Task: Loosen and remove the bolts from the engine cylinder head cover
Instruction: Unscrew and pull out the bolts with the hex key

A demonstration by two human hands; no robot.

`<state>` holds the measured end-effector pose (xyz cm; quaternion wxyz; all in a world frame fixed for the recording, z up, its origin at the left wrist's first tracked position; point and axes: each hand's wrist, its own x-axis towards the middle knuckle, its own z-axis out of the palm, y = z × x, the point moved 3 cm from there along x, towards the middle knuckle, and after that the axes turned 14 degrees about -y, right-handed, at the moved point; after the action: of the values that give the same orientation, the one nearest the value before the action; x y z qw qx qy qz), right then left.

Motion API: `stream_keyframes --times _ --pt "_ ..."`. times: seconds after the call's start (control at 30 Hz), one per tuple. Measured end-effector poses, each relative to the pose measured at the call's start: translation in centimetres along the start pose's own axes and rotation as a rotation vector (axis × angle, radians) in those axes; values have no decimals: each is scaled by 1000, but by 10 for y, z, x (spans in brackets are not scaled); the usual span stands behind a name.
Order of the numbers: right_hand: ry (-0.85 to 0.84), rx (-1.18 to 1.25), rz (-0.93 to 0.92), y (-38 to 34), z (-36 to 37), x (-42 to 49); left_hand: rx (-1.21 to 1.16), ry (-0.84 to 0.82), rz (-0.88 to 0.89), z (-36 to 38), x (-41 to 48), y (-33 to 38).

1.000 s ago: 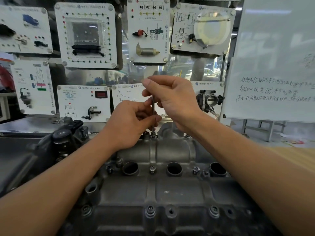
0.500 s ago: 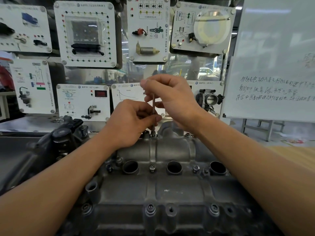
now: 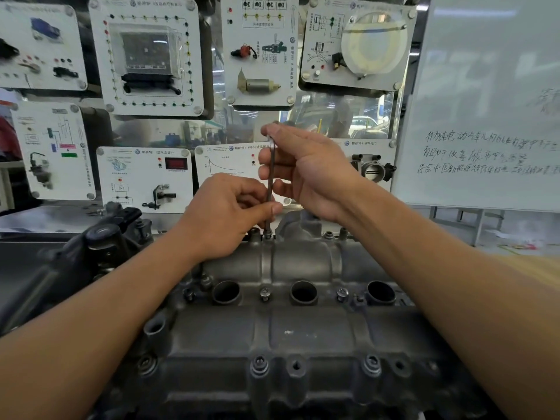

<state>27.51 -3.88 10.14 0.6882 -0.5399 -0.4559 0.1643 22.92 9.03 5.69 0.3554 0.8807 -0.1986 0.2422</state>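
The grey cast cylinder head cover [image 3: 303, 331] fills the lower middle of the head view. A thin L-shaped key [image 3: 270, 177] stands upright with its tip in a bolt [image 3: 267, 234] at the cover's far edge. My left hand [image 3: 224, 213] pinches the key's lower shaft between thumb and fingers. My right hand [image 3: 306, 171] holds the key's top bend with its fingertips. More bolts sit in the cover: two [image 3: 265, 294] [image 3: 341, 294] between the round plug wells, and three along the near edge [image 3: 260, 363].
White training panels [image 3: 145, 56] with car parts hang on the wall behind the engine. A whiteboard [image 3: 485, 116] with handwriting stands at the right. A dark engine part [image 3: 103, 241] rises at the cover's left end. A throttle body [image 3: 374, 169] is mounted behind my right wrist.
My right hand's fingers have shifted round the key's top, opening a little, while my left hand keeps its pinch on the shaft. The key stays upright in the same bolt.
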Motion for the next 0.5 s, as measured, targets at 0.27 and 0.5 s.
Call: stream_keyframes --times 0.27,0.5 --pt "162 -177 -50 5 -4 0 -29 3 -32 -1 -1 -2" --pt "218 -440 -237 -3 -2 -5 -42 4 -50 -1 -2 0"
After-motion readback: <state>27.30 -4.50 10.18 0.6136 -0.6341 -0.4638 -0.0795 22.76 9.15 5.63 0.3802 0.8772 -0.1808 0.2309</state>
